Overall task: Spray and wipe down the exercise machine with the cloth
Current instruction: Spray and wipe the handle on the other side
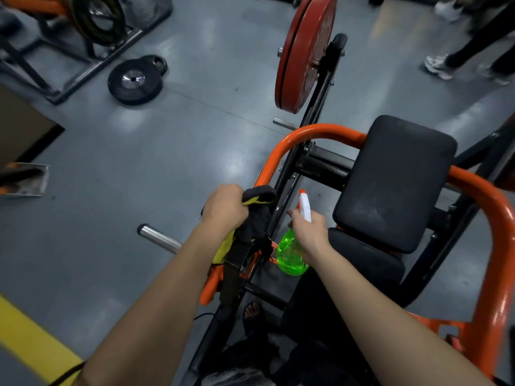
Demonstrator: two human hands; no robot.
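My left hand (225,207) is closed round the cloth (257,196), a dark grey and yellow rag bunched in my fist and draped over the left arm of the machine (320,132), just where the orange tube meets the black upright. Holding it there puts it ready to rub the metal as soon as it is wet. My right hand (309,232) grips the neck of the green bottle (291,254), with its white head and orange tip aimed away from me at the black bars beside the cloth. One finger reaches toward the trigger, though I cannot tell whether it is squeezing. I judge I hold the two close together so spray and wipe land on the same stretch of frame. To the right of the bottle is the black pad (395,185), dusty-looking, with the seat (365,263) just below it, and both will likely need the cloth too. A chrome peg (158,236) sticks out to the left under my left forearm and could catch my arm as I wipe. Farther up the arm a red plate (303,51) hangs loaded, covering that part of the frame. Black plates (135,80) lie on the grey floor (195,135) well to the left, and someone's shoes (437,65) show at the far right.
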